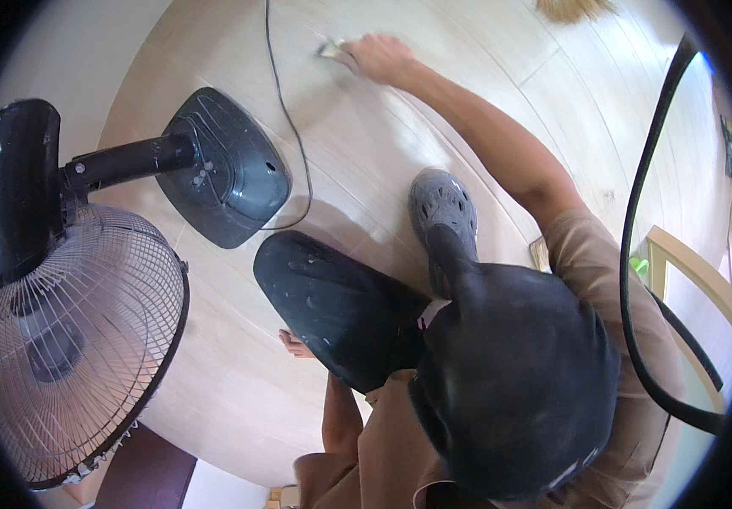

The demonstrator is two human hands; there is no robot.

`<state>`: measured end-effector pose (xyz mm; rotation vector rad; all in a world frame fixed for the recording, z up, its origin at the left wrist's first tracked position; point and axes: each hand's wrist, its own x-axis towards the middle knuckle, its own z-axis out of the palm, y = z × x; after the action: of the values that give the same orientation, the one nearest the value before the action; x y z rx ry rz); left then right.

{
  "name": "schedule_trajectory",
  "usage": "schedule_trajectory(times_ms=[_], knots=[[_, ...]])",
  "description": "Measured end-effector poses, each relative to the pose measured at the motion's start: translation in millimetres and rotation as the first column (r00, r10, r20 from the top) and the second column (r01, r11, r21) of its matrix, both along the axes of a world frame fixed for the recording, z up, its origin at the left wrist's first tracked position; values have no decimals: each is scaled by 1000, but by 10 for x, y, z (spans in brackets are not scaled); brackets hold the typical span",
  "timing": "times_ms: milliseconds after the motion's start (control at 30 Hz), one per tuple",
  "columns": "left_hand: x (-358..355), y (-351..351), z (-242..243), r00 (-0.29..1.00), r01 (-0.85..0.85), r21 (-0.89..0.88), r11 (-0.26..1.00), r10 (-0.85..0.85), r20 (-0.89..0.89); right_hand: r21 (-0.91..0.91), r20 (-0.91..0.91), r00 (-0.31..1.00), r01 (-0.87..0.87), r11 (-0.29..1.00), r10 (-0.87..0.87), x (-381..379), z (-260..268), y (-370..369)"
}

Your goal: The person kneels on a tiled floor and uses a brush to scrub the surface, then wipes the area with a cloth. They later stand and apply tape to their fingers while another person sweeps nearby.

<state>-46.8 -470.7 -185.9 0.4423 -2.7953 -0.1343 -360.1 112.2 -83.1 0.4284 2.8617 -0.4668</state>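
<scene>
My right hand [384, 58] reaches far out over the pale wood-look floor [366, 137], closed on a small pale tool [331, 49] with a darker tip. Motion blur keeps its exact kind unclear. The tool's tip is at or close to the floor. Beside my black-trousered left knee [334, 305], only the fingers of my left hand [296, 344] show; the leg hides the palm and anything in it. A grey clog [443, 203] is on my right foot, below the other bent knee [518, 375].
A black pedestal fan with a wire guard [105, 331] leans in at left, its base [226, 172] on the floor. A dark cord [289, 121] curves past it. Broom bristles [574, 7] show at top. At right are a black strap [636, 254] and a light wooden frame [690, 254].
</scene>
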Motion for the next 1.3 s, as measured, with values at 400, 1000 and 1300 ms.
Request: schedule_trajectory(times_ms=[400, 1000, 1300], knots=[[4, 174, 239, 996, 24, 46, 999, -28, 81, 16, -4, 999, -31, 999, 31, 98, 61, -6], [-91, 150, 143, 996, -39, 135, 990, 28, 85, 1, -25, 1000, 13, 1000, -13, 363, 25, -14], [-97, 280, 174, 1000, -21, 5, 1000, 21, 14, 53, 15, 999, -29, 998, 28, -141, -12, -16]])
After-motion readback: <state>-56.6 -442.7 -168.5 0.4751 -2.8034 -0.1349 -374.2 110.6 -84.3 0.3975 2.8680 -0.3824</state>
